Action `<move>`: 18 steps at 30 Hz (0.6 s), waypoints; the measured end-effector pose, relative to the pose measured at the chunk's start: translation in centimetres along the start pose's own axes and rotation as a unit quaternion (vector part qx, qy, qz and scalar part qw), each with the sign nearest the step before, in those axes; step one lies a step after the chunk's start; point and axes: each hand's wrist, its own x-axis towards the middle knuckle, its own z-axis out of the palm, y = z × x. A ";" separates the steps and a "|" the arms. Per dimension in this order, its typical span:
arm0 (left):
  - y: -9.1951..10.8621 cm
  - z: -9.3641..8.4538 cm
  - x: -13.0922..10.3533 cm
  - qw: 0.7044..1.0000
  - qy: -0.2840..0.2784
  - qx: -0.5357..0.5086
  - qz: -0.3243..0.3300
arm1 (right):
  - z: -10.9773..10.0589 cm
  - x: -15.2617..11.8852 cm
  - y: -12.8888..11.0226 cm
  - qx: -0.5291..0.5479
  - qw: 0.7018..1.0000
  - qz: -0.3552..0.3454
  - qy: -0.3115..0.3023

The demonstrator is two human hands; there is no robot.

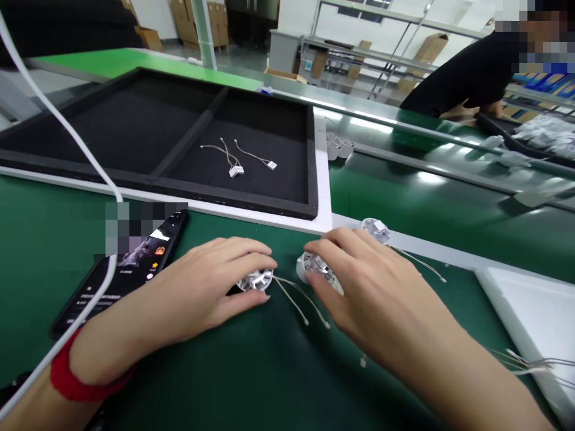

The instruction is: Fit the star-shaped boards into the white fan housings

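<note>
My left hand point(224, 278) has its fingers and thumb closed round a small round white-and-silver part point(255, 281) with two thin wires trailing to the right. A second round part point(318, 264), with a white side and a silver inside, sits between the thumb and fingers of my right hand point(354, 269). Just behind the right hand lies a third round part point(376, 230) carrying a small white square; its wire stretches right over the green table point(233, 371). My fingers hide portions of both held parts.
A black divided tray point(112, 123) holds several wired white pieces point(236, 170). A phone point(130, 275) and white cable point(76, 134) lie left. At right is a white foam piece point(534, 311) with loose wires. Across the bench, a person in a black sleeve point(462, 72) works.
</note>
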 end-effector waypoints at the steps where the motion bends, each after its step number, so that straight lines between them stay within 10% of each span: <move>1: -0.1 0.1 0.0 1.000 0.008 0.017 -0.009 | 0.1 0.0 0.4 -0.004 1.000 -0.014 0.012; 8: -0.4 0.3 -0.1 0.989 0.068 0.052 -0.118 | 0.0 0.5 0.9 0.029 0.992 0.028 -0.119; 18: -0.2 0.4 0.2 0.974 0.115 -0.015 -0.197 | 0.0 0.5 2.0 0.177 0.983 0.030 0.039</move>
